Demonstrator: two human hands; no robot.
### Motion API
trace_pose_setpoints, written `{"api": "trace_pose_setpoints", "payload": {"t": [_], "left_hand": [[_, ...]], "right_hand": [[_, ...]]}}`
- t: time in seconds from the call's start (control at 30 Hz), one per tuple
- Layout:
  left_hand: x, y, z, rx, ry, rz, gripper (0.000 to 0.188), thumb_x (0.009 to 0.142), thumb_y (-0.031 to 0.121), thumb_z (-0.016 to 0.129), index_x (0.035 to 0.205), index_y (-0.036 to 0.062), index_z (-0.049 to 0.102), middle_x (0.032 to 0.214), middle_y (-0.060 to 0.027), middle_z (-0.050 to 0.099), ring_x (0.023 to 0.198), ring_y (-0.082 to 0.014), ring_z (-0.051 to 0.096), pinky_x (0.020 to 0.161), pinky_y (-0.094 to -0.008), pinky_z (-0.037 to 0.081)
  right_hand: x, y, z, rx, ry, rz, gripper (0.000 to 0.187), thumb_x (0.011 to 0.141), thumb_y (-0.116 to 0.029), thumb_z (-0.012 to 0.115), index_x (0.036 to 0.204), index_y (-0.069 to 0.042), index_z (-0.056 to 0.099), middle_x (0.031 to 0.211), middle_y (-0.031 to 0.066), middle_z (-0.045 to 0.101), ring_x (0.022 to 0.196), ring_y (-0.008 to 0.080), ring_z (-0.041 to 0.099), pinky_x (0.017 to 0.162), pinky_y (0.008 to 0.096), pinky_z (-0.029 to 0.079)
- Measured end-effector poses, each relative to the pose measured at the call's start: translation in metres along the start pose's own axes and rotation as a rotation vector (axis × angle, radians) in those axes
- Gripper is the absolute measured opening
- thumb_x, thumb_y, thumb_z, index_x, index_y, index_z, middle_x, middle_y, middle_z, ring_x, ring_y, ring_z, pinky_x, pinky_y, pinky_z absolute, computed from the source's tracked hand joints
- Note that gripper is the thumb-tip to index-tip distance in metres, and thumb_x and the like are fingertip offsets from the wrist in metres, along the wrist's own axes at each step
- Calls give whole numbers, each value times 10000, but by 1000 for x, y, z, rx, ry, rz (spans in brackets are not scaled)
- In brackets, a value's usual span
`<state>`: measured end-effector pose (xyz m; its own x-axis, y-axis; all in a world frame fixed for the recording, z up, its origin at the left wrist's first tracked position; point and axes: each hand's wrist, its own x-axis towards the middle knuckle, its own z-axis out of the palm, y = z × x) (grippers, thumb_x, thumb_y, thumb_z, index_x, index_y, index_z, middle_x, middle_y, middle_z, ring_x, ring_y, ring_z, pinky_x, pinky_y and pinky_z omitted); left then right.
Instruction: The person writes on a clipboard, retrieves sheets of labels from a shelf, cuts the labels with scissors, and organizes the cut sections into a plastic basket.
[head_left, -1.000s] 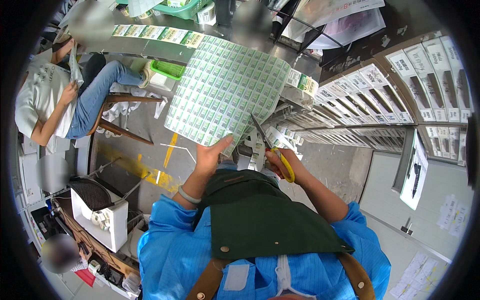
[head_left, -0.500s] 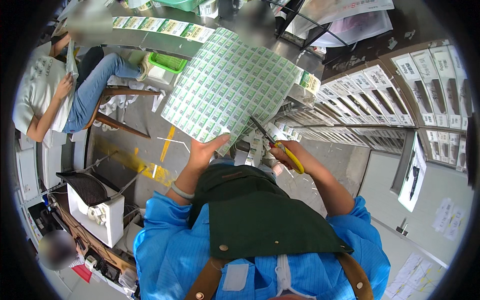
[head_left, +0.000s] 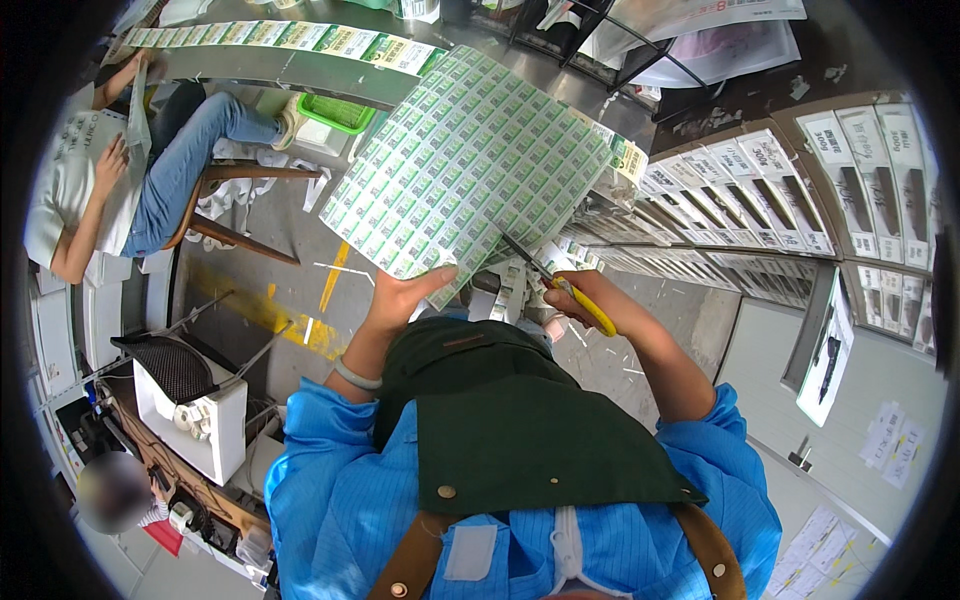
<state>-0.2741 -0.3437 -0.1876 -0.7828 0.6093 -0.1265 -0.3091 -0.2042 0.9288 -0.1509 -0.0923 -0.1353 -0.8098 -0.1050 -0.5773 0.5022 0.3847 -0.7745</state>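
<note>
**Scissors (head_left: 592, 308) meet green-and-white label sheet (head_left: 470, 160)**

Head view: A worker's left hand (head_left: 405, 293) pinches the label sheet's near edge, thumb on top, before a counter (head_left: 290, 72) bearing a label strip (head_left: 340, 41). The right hand (head_left: 600, 288) closes around yellow handles, blades against the sheet.

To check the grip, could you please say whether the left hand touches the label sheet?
Touching: the head view shows the left hand with its thumb lying on the label sheet.
</note>
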Motion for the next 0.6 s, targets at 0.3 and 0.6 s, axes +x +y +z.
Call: {"api": "trace_pose_setpoints", "payload": {"t": [0.3,0.6], "left_hand": [[1,-2,-3,8,-22,5,525,725,-59,677,1214,-31,487,1154,-119,568,1048,-207,537,906,-334,411],[-1,-8,-6,-72,-14,-22,515,726,-66,668,1208,-34,490,1147,-116,572,1035,-206,543,898,-327,415]], "right_hand": [[4,6,-2,-60,9,-31,473,864,-460,574,678,-25,550,490,47,487,409,130,485,411,263,390],[1,-3,-3,-28,-24,54,464,872,-472,553,698,-43,518,484,-20,397,448,56,370,412,250,301]]}}
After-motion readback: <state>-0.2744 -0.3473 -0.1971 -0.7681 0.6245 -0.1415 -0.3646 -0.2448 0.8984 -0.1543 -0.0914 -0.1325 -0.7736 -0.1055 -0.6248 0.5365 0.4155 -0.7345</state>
